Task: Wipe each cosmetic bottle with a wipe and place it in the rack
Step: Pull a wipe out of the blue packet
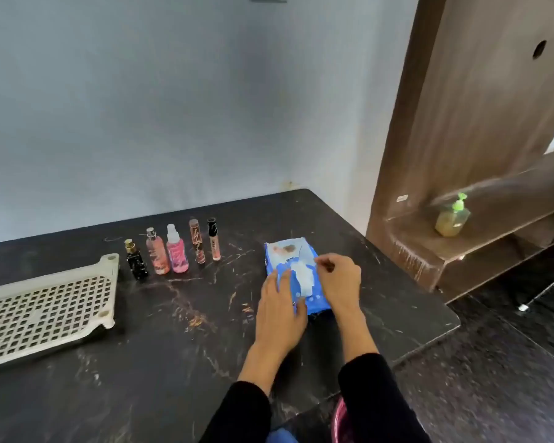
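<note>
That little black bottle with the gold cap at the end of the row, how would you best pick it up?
Probably by its squat body, from the front or from above. The black bottle stands upright at the row's left end, with the rack close on one side and a pink bottle on the other. So fingers fit best on its front and back faces. The gold cap looks too small for a firm hold.

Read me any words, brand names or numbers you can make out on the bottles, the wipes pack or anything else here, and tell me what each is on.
No text can be read.
Wipes pack: printing, blurred.
Black-capped tube: vertical lettering, too small.
Two pink bottles and clear tube: markings, unreadable.
Black bottle: unreadable.
Soap dispenser: label blurred.
Sticker on wooden shelf: too small.
</note>
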